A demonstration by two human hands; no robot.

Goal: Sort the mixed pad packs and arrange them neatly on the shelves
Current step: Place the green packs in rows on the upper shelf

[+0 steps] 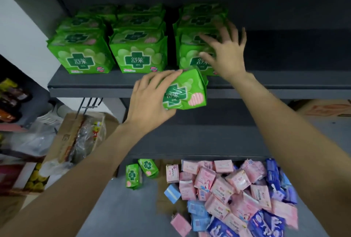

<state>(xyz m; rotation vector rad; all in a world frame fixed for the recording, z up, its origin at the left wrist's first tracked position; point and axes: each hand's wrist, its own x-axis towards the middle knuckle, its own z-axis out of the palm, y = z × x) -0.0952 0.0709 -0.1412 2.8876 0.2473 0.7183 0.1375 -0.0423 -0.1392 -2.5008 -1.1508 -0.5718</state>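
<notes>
Bright green packs [80,54] line the dark grey shelf [106,83], each showing a darker green cross with white lettering over pale green circles, plus a small pink-red badge low on the front. Just in front of that shelf's edge, the green pack [183,92] in hand shows the same dark cross and a pink striped patch. Below the shelf, two more green packs [140,172] lie on the grey floor [117,208], and right of them sits a heap of pale pink packs [220,183], mixed with light blue packs [197,210] and deep blue packs [271,172] with white print.
</notes>
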